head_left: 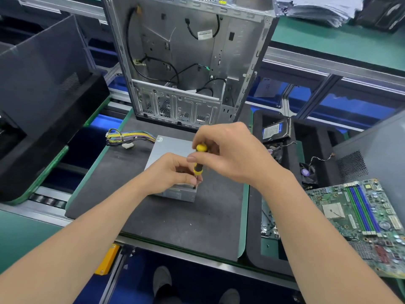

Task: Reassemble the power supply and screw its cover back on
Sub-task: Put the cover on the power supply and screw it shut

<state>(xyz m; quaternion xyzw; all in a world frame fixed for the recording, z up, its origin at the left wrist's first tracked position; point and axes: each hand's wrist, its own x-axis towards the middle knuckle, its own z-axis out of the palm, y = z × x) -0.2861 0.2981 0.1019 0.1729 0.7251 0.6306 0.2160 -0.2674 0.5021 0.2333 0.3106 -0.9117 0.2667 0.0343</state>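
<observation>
Bright, even overhead lighting; wide-angle view, crisp at centre and softer toward the edges.

Light falls diffusely from above: the left hand (168, 172) and right hand (230, 154) cast only faint, soft-edged shadows on the dark mat (175, 220). A mild sheen shows on the computer case (192, 51) and the power supply (168, 145), with nothing blown out. The screwdriver (198, 166) is in sharp focus. The paper stack (317, 9) at top right is smeared. The conveyor rail (328, 69) bows with lens distortion, and the forearms look stretched at the lower corners.
</observation>
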